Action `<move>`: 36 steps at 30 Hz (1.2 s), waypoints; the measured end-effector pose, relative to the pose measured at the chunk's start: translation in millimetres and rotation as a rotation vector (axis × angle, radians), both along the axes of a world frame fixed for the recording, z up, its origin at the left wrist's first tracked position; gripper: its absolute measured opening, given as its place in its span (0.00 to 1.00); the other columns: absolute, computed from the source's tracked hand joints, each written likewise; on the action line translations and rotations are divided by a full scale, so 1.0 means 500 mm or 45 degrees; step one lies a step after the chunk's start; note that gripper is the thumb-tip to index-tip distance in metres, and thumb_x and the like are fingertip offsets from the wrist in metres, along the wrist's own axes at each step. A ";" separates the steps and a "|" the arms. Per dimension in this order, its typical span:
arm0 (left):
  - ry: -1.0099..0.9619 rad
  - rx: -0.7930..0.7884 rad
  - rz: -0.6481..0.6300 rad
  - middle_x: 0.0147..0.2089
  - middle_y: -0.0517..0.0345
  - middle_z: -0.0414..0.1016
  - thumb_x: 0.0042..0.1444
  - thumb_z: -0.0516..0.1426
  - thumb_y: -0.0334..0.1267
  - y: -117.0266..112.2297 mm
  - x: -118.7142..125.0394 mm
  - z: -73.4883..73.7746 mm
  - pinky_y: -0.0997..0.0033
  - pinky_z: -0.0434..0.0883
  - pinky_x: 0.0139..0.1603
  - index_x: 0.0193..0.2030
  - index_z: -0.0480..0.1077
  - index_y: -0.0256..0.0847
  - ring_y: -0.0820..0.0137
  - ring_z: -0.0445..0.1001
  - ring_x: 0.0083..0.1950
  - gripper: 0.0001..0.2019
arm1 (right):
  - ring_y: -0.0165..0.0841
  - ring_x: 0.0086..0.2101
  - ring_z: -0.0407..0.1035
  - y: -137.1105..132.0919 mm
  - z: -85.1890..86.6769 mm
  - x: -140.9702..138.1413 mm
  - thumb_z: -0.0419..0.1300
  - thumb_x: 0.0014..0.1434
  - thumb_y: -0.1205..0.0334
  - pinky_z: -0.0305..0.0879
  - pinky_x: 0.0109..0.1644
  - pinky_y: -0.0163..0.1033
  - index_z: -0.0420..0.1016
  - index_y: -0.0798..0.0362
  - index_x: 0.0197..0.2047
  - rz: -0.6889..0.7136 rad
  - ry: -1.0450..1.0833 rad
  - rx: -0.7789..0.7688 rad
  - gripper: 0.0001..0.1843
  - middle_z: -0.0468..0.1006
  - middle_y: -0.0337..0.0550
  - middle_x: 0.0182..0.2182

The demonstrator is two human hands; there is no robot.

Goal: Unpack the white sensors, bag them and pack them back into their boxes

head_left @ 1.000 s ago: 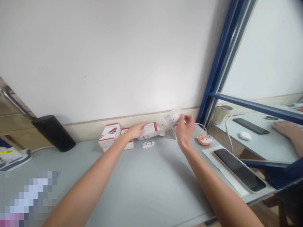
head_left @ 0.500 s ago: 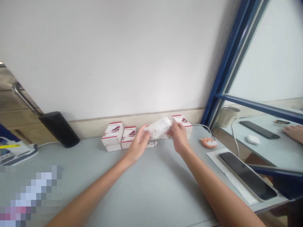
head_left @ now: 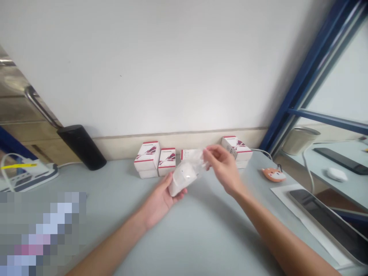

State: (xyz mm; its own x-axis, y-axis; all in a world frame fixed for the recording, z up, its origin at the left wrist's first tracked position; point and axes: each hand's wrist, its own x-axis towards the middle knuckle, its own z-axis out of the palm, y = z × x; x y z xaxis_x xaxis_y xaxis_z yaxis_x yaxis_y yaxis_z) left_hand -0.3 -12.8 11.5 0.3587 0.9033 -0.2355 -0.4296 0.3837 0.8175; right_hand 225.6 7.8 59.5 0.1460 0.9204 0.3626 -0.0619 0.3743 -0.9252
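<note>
My left hand (head_left: 161, 199) is closed round a smooth white rounded device (head_left: 182, 178) whose exact kind I cannot make out. A clear plastic bag (head_left: 198, 163) covers it at least in part and stretches up to the right. Its far end is pinched in the fingers of my right hand (head_left: 221, 165). Both hands are above the table, in front of white and red boxes. One box (head_left: 186, 154) lies behind the bag and is partly hidden by it.
Against the wall stand stacked boxes (head_left: 146, 157), a smaller box (head_left: 166, 159) and more boxes (head_left: 240, 149) at right. A black cylinder (head_left: 82, 147) leans at left near a power strip (head_left: 37, 176). At right lie an orange animal-faced case (head_left: 274, 174) and a phone (head_left: 324, 218) on white paper (head_left: 287, 195).
My left hand has turned palm up under the white device, which came lower and nearer. My right hand holds the bag's end, now drawn out from the device. The whole view has shifted.
</note>
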 end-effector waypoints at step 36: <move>-0.191 -0.178 0.107 0.55 0.45 0.81 0.67 0.53 0.36 -0.022 0.004 0.035 0.58 0.76 0.46 0.70 0.62 0.45 0.56 0.83 0.47 0.24 | 0.35 0.31 0.71 0.014 -0.059 0.014 0.56 0.63 0.65 0.67 0.39 0.41 0.80 0.46 0.38 -0.387 -0.943 0.298 0.10 0.80 0.40 0.36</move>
State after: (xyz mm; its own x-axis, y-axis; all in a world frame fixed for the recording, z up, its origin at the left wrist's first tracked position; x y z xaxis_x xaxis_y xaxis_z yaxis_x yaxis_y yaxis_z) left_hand 1.8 -23.6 28.9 0.3237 0.8938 -0.3104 -0.5778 0.4466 0.6832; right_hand 232.7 15.0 30.1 0.0243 0.7682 0.6397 0.6671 0.4641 -0.5828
